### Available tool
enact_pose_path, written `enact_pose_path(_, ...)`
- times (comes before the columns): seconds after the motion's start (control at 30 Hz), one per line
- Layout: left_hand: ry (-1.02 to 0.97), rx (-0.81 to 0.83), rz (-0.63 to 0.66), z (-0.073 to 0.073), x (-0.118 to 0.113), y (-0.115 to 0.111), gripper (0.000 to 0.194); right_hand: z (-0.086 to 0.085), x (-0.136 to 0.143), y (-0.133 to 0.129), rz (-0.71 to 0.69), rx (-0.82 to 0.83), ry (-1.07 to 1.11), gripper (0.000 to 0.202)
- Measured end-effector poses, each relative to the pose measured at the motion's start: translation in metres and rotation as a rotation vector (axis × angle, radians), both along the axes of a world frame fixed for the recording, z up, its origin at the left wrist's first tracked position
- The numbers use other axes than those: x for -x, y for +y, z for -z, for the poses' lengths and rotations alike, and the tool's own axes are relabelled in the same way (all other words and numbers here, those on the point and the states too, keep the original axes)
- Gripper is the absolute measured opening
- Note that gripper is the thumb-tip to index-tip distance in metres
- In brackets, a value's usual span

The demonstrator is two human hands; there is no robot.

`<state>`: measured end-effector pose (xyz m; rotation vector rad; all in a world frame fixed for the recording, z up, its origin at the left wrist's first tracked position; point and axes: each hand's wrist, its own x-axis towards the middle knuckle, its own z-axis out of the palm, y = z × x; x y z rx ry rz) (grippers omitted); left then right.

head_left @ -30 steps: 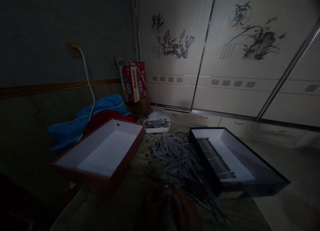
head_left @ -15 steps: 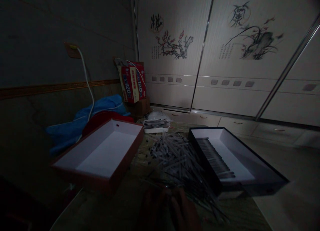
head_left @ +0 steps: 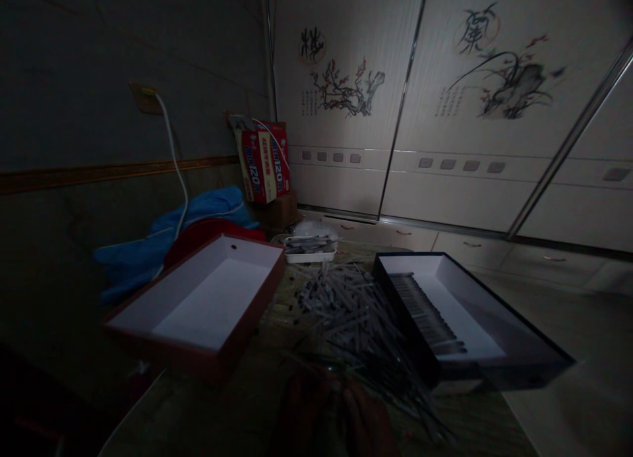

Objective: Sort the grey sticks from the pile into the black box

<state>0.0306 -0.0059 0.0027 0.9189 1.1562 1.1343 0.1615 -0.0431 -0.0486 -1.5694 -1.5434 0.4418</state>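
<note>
Both hands are close together at the bottom middle, in deep shadow. My left hand (head_left: 301, 404) is closed, fingers bent inward, and a thin, faintly shiny thing shows at its fingertips. Beside it my right hand (head_left: 364, 414) is also closed, its fingertips meeting the left's. What they hold is too dark to name. Just beyond them spreads a heap of slender, clear, pen-like tubes (head_left: 346, 305), with darker thin sticks (head_left: 390, 378) at its near right side. Small black bits lie left of the heap.
A red-sided box (head_left: 247, 318) with a white inside stands left. To the right, a black box (head_left: 514, 312) holds a row of pen-like sticks (head_left: 428, 315). Behind the heap is a white tray (head_left: 311, 256) with more tubes and plastic. A red carton (head_left: 264, 163) stands by the wall.
The fingers of both hands have shifted slightly, staying close together. The view has moved a little; the boxes and heap look the same.
</note>
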Motion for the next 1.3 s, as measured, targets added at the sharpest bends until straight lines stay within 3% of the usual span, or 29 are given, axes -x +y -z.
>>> enact_pose_path(0.17,-0.008,0.007,0.000,0.007,0.001,-0.001,0.035,0.007,-0.014,-0.001,-0.097,0.021,0.050,0.055)
enact_pose_path(0.33,0.025,-0.025,-0.031,0.011,0.001,0.003,0.035,-0.018,-0.011,0.014,-0.182,0.227,0.200,0.066)
enact_pose_path(0.4,0.063,-0.062,-0.019,0.013,0.002,0.005,0.035,-0.030,-0.011,0.023,-0.127,0.210,0.098,0.056)
enact_pose_path(0.5,0.078,-0.035,-0.042,0.015,0.001,0.006,0.036,-0.043,-0.016,0.037,0.006,0.078,-0.229,0.023)
enact_pose_path(0.57,0.060,-0.007,-0.074,0.014,0.000,0.006,0.039,-0.047,-0.018,0.046,0.044,0.073,-0.448,0.023)
enact_pose_path(0.67,0.061,-0.031,-0.089,0.012,-0.001,0.006,0.043,-0.047,-0.017,0.054,0.050,0.093,-0.694,0.024)
enact_pose_path(0.77,0.094,-0.082,-0.047,0.011,-0.001,0.006,0.043,-0.045,-0.013,0.057,0.016,0.083,-0.785,0.025)
enact_pose_path(0.9,0.155,-0.087,0.009,0.012,-0.001,0.004,0.043,-0.045,-0.008,0.057,-0.010,0.099,-0.809,0.026)
enact_pose_path(1.3,0.255,-0.021,-0.057,0.022,-0.001,0.001,0.033,-0.034,-0.014,0.057,-0.052,0.103,-0.721,0.032)
